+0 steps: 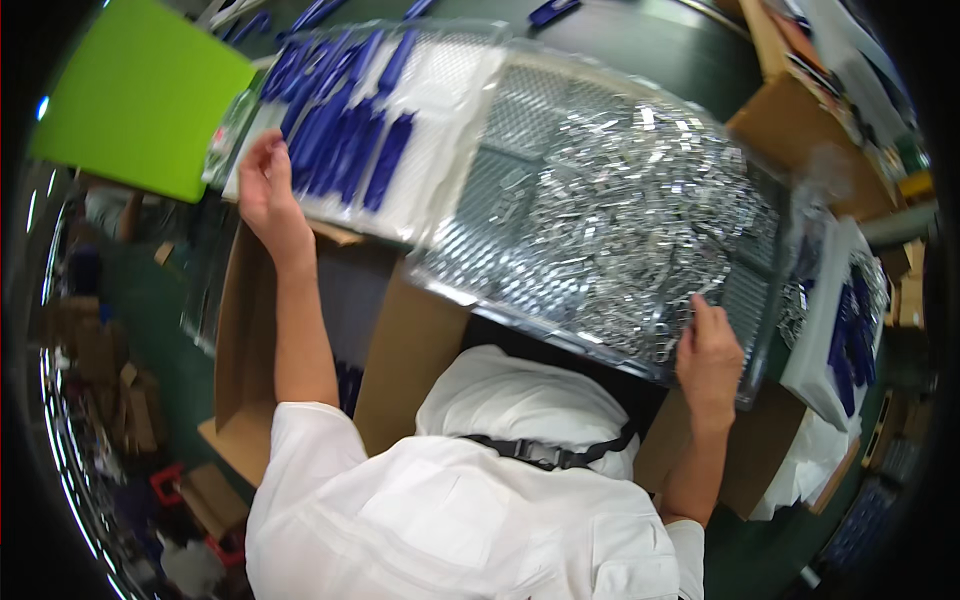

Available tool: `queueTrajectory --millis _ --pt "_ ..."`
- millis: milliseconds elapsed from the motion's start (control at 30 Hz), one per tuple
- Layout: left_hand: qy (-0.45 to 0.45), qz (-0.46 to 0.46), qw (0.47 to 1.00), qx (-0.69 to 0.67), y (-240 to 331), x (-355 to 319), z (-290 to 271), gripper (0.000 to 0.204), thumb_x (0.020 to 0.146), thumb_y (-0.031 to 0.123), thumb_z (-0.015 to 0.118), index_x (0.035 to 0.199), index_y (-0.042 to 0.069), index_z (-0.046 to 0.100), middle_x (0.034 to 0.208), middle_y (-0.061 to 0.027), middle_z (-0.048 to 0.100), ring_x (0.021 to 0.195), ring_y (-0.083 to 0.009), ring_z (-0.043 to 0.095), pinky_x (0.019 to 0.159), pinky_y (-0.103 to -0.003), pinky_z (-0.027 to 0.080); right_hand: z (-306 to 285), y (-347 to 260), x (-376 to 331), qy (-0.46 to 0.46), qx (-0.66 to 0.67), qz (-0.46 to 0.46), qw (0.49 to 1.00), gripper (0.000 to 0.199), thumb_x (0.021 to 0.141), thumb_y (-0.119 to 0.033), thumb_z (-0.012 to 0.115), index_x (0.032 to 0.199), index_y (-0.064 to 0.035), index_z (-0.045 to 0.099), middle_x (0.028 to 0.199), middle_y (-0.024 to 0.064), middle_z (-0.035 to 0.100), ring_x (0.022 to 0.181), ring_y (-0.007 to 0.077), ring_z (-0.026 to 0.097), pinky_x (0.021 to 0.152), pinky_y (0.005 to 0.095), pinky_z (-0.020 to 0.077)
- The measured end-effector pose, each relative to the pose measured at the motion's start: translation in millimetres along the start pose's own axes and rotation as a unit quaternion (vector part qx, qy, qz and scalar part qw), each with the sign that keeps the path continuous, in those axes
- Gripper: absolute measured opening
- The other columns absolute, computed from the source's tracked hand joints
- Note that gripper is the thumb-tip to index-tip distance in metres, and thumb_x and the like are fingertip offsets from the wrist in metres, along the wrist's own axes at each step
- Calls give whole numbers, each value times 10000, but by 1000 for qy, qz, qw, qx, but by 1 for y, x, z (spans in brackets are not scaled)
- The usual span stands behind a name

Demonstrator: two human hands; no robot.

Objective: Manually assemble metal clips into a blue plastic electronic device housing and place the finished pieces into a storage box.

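Observation:
My left hand (pixel 270 198) is at the front left edge of a white tray (pixel 440 110), beside long dark-blue pieces (pixel 335 150) lying in rows. Its fingers are bent together, and what they hold, if anything, is hidden. To the right, a clear plastic tray (pixel 470 262) bears a wide heap of small shiny metal pieces (pixel 640 210). My right hand (pixel 710 355) is over that tray's front right part, at the edge of the heap. Thumb and fingers are closed in a pinch there; anything between them is too small to make out.
A bright green panel (pixel 140 100) stands at the far left. Open cardboard boxes (pixel 410 345) sit below the trays. On the right, a white foam tray (pixel 815 350) carries blue pieces and metal bits. Another blue piece (pixel 553 12) lies on the dark green table at the back.

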State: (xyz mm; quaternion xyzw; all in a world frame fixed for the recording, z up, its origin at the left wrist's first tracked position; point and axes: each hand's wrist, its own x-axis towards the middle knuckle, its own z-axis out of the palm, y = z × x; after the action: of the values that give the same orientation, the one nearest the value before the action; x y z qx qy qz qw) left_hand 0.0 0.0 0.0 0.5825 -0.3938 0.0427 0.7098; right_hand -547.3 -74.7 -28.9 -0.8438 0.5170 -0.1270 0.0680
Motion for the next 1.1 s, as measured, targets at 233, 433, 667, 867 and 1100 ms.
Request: queueTrajectory --millis 233,433,667,867,1100 --pt "-154 -300 874 350 -159 -206 -226 210 1000 137 678 1174 34 735 1036 -124 785 950 -220 740 873 -351 566 1 0 9 -45 144 31 988 172 891 67 671 1059 27 665 964 110 621 804 242 637 727 321 507" --pt "-491 -414 669 373 -198 -324 -211 403 972 347 646 1260 82 740 1345 -233 683 1185 -393 691 1007 -518 532 10 9 10 -12 203 -26 979 79 977 39 661 1053 60 651 1001 83 639 804 168 581 703 267 463" --pt "-481 -377 660 437 -209 -325 -200 403 944 346 644 1203 55 748 1251 -272 687 1162 -448 668 992 -543 523 10 3 6 -14 354 152 923 322 1040 -43 667 1360 -9 672 960 -36 558 804 49 497 709 203 423" --pt "-519 -331 720 321 -219 -337 -222 450 981 321 623 1336 49 673 1337 -281 666 1226 -452 641 1005 -494 535 -11 8 -10 25 371 174 912 382 1042 -143 698 1401 -20 653 1054 11 647 920 78 609 806 221 498" --pt "-479 -469 710 217 -238 -335 -248 499 1028 344 596 1417 33 624 1379 -229 673 1274 -384 634 1038 -450 520 16 5 10 18 459 225 859 197 1044 -118 687 1170 32 710 994 35 736 853 91 680 777 234 561"
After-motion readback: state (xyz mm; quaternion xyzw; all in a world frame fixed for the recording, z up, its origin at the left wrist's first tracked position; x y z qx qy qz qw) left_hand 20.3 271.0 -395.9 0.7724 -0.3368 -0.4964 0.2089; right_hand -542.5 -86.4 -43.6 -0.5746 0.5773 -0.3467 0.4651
